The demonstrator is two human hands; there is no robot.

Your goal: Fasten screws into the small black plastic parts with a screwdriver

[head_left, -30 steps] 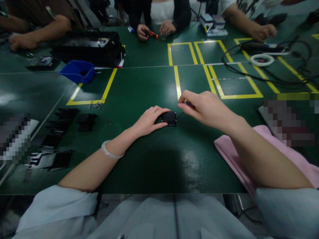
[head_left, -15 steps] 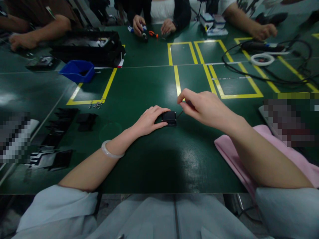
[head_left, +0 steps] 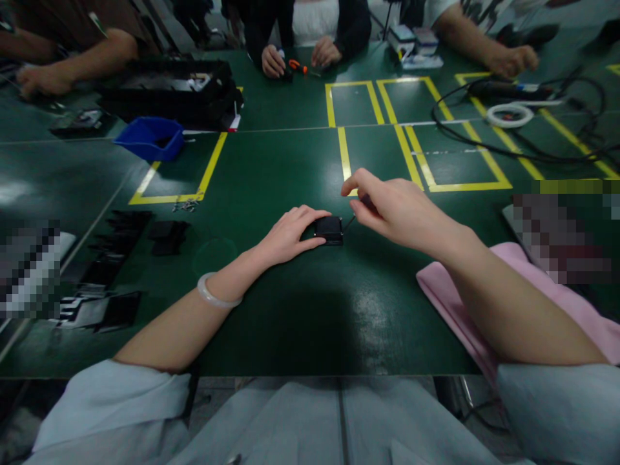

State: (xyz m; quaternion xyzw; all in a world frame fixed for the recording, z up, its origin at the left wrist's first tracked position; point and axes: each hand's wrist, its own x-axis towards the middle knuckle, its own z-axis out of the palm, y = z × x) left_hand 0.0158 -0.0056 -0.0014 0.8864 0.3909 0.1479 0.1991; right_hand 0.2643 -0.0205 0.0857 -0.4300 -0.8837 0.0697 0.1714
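A small black box-shaped part (head_left: 329,230) lies on the green table (head_left: 290,310) in front of me. My left hand (head_left: 288,234) grips its left side, thumb below and fingers on top. A thin dark tool or wire (head_left: 349,223) runs from the part's right edge up into my right hand (head_left: 394,205). That hand is curled round it just right of the part, with the forefinger stretched out to the left. What exactly it holds is too thin to name.
Black plastic parts (head_left: 121,252) lie in a heap at the left, small screws (head_left: 185,205) beyond them. A blue bin (head_left: 151,137) and black tray (head_left: 169,90) stand far left. Yellow tape boxes (head_left: 387,129) and cables (head_left: 523,116) lie far right. A pink cloth (head_left: 455,303) lies under my right forearm. Other people's hands work along the far edge.
My right hand has risen slightly and its forefinger has stretched further left. My left hand and the black part have stayed put. Across the table, a person's hands have shifted.
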